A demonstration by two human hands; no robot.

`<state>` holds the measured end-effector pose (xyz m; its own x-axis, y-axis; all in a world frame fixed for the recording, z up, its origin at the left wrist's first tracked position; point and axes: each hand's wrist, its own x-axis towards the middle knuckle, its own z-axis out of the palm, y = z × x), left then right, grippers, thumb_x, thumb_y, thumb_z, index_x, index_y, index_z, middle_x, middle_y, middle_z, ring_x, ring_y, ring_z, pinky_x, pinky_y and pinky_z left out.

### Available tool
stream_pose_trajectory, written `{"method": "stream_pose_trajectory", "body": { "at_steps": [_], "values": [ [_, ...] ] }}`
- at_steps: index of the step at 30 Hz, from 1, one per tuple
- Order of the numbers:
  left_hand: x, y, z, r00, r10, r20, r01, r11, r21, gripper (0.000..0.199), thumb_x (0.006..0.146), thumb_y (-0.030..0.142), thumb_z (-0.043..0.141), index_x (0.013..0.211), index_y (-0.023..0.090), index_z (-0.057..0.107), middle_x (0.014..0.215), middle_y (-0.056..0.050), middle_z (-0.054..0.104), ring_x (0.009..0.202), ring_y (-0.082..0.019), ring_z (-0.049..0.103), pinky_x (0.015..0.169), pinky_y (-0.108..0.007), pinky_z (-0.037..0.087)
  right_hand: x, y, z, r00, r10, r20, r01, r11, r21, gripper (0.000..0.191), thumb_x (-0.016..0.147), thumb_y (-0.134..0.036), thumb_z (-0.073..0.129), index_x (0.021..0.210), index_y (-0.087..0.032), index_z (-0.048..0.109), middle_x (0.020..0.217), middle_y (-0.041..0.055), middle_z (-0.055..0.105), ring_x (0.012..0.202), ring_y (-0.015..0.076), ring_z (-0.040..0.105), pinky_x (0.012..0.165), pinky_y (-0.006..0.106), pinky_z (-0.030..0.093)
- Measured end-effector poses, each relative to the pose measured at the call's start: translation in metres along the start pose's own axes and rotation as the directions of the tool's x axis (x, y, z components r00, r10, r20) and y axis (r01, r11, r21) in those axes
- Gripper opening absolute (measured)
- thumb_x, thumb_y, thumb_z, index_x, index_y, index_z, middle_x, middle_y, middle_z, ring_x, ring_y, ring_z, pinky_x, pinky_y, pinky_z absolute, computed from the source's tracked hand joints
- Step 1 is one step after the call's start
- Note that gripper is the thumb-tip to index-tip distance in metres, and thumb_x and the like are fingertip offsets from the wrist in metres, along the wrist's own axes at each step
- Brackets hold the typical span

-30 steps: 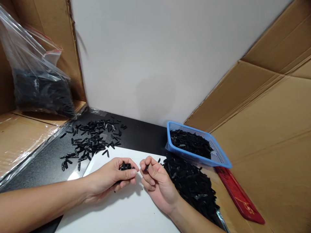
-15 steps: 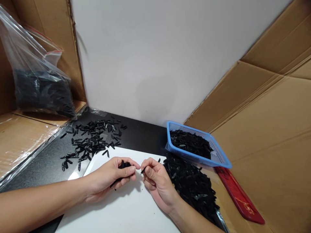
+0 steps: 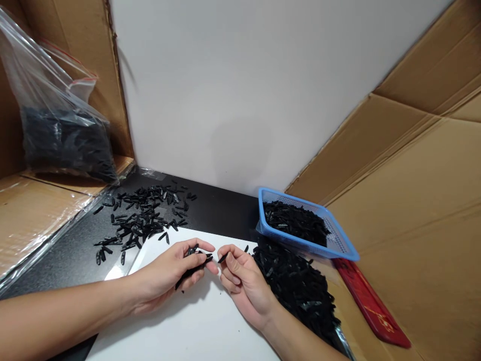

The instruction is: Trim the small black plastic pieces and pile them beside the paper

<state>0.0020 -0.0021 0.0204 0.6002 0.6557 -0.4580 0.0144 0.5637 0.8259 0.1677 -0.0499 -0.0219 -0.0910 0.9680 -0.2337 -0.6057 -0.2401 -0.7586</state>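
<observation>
The right hand pinches one black strip between thumb and forefinger. Just beside it, the left hand curls around a bunch of similar strips, its thumb across them and some ends jutting past the fingers. Both hands are over a white board. To the right lies a big heap, with a blue basket of strips behind it; to the left, loose strips lie scattered on the black table.
</observation>
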Motion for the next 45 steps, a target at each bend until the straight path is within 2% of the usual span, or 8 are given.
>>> {"method": "stream_pose_trajectory", "body": {
  "at_steps": [7, 12, 16, 21, 27, 34, 38, 45],
  "values": [
    [0.000, -0.002, 0.000, 1.000, 0.016, 0.014, -0.016, 0.999, 0.029, 0.025, 0.079, 0.038, 0.064, 0.089, 0.019, 0.052, 0.071, 0.002, 0.061, 0.051, -0.006, 0.037, 0.045, -0.019, 0.020, -0.004, -0.003, 0.011, 1.000, -0.008, 0.023, 0.008, 1.000, -0.003, 0.028, 0.082, -0.040, 0.065, 0.073, -0.016, 0.055, 0.071, 0.0007, 0.057, 0.045, 0.0042, 0.023, 0.040, 0.019, 0.013],
    [-0.001, -0.006, 0.001, 0.996, 0.072, 0.054, -0.076, 0.994, 0.076, 0.028, 0.079, 0.044, 0.063, 0.086, 0.020, 0.050, 0.053, 0.008, 0.048, 0.048, -0.006, 0.033, 0.045, -0.020, 0.020, -0.007, 0.004, 0.014, 0.994, -0.106, -0.028, 0.093, 0.950, -0.299, 0.031, 0.072, -0.043, 0.075, 0.075, -0.018, 0.057, 0.056, -0.0066, 0.045, 0.043, 0.0045, 0.022, 0.039, 0.019, 0.012],
    [-0.003, -0.006, 0.002, 0.996, 0.055, 0.076, -0.063, 0.993, 0.103, 0.030, 0.079, 0.046, 0.063, 0.085, 0.020, 0.050, 0.053, 0.008, 0.048, 0.048, -0.007, 0.032, 0.045, -0.021, 0.019, -0.007, 0.005, 0.012, 0.976, -0.212, -0.049, 0.167, 0.875, -0.455, 0.027, 0.072, -0.037, 0.076, 0.067, -0.016, 0.060, 0.056, -0.0038, 0.049, 0.047, 0.0069, 0.032, 0.041, 0.020, 0.018],
    [-0.004, -0.003, 0.002, 0.999, 0.020, 0.049, -0.024, 0.996, 0.081, 0.024, 0.081, 0.042, 0.060, 0.087, 0.020, 0.052, 0.056, 0.008, 0.050, 0.050, -0.007, 0.036, 0.046, -0.020, 0.021, -0.006, 0.005, 0.010, 0.986, -0.142, -0.084, 0.107, 0.939, -0.326, 0.026, 0.076, -0.036, 0.073, 0.068, -0.016, 0.056, 0.055, -0.0036, 0.053, 0.042, 0.0044, 0.022, 0.039, 0.021, 0.013],
    [0.000, -0.003, 0.001, 0.999, 0.041, 0.022, -0.042, 0.997, 0.071, 0.018, 0.078, 0.034, 0.060, 0.081, 0.019, 0.051, 0.073, 0.001, 0.065, 0.051, -0.006, 0.039, 0.046, -0.020, 0.021, -0.005, 0.002, 0.011, 0.989, -0.096, -0.110, 0.072, 0.975, -0.209, 0.030, 0.069, -0.036, 0.078, 0.065, -0.016, 0.056, 0.045, -0.0102, 0.035, 0.039, 0.0033, 0.016, 0.038, 0.021, 0.008],
    [0.001, -0.001, 0.000, 0.998, 0.050, -0.032, -0.045, 0.989, 0.140, 0.026, 0.075, 0.041, 0.067, 0.077, 0.017, 0.057, 0.062, 0.006, 0.054, 0.049, -0.006, 0.033, 0.044, -0.020, 0.020, -0.003, 0.000, 0.009, 0.997, -0.043, -0.070, 0.036, 0.995, -0.096, 0.027, 0.067, -0.034, 0.081, 0.080, -0.015, 0.066, 0.047, -0.0109, 0.032, 0.040, 0.0028, 0.015, 0.038, 0.020, 0.008],
    [0.001, -0.001, -0.002, 0.997, 0.070, -0.044, -0.062, 0.984, 0.166, 0.025, 0.075, 0.041, 0.067, 0.076, 0.017, 0.060, 0.056, 0.007, 0.049, 0.049, -0.006, 0.031, 0.044, -0.020, 0.019, -0.004, 0.000, 0.008, 0.998, -0.041, -0.057, 0.035, 0.995, -0.091, 0.025, 0.069, -0.033, 0.079, 0.081, -0.015, 0.066, 0.046, -0.0105, 0.033, 0.040, 0.0030, 0.015, 0.038, 0.019, 0.009],
    [0.002, -0.002, -0.001, 0.998, 0.057, -0.034, -0.052, 0.988, 0.144, 0.023, 0.075, 0.038, 0.066, 0.083, 0.017, 0.059, 0.078, 0.000, 0.066, 0.051, -0.006, 0.037, 0.046, -0.020, 0.023, -0.005, -0.001, 0.010, 0.998, -0.034, -0.056, 0.032, 0.999, -0.035, 0.025, 0.073, -0.036, 0.073, 0.074, -0.017, 0.056, 0.057, -0.0045, 0.050, 0.041, 0.0041, 0.027, 0.036, 0.017, 0.013]
  ]
}}
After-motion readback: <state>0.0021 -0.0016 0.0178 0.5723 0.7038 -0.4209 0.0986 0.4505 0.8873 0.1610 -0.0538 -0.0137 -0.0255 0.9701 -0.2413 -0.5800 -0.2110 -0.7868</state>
